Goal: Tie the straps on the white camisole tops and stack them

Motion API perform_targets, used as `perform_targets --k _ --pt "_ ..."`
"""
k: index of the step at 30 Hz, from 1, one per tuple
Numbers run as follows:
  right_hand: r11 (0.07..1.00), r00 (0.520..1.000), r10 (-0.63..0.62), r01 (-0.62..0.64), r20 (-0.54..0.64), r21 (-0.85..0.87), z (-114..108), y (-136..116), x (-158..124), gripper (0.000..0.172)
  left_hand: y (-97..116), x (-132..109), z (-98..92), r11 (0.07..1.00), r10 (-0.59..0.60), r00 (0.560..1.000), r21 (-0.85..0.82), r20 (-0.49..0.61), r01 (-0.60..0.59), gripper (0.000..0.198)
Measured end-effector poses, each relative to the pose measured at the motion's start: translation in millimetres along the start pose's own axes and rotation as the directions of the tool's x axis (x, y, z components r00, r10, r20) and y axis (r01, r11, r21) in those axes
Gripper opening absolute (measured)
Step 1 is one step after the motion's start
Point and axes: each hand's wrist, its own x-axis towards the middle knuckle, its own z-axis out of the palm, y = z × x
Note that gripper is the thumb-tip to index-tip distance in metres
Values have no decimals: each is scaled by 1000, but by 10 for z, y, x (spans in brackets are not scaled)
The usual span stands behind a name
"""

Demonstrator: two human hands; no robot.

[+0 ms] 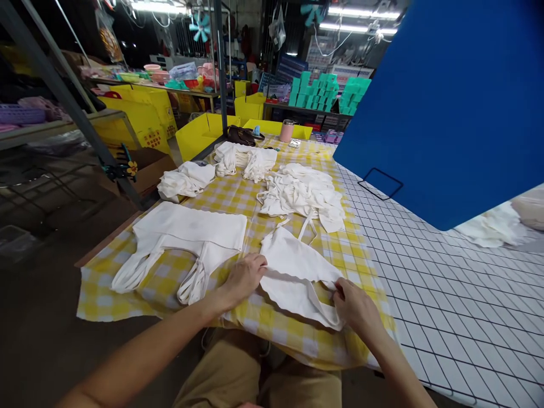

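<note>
Pinching a white garment (293, 255) by its two sides, the left hand (247, 276) and the right hand (356, 306) are at the near edge of the tabletop (227, 198), which is spread with yellow checked cloth (293, 343). Toward the near left corner lies a flat stack (187, 226) of white pieces, straps pointing nearward. Beyond the held garment is a loose white heap (301, 190). On the right, a blue panel (446, 102) overhangs a white gridded cover (425, 294). Farther along the left edge sit a small white pile (187, 180) and a folded bundle (244, 154). Near the far edge are a dark bag (240, 136) and a pink cup (287, 131). Past it are yellow bins (199, 136) and stacked green boxes (314, 93).
</note>
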Motion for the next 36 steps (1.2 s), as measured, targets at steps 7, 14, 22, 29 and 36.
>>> perform_targets --k 7,14,22,29,36 --pt "902 973 151 -63 -176 427 -313 189 -104 21 33 152 -331 957 -188 949 -267 -254 118 11" --pt "919 938 -106 219 -330 328 -179 86 -189 19 45 200 -284 958 -184 953 -259 -241 120 10" --pt "825 826 -542 558 -153 90 59 -66 -184 16 128 12 -134 928 355 879 234 -318 -290 13" --pt "747 746 -655 663 -118 42 -12 43 -229 13 302 -174 278 798 526 835 247 161 -550 13" --pt "687 816 -545 567 -195 454 -303 -123 -405 16 442 41 -180 808 339 874 -584 348 -80 17"
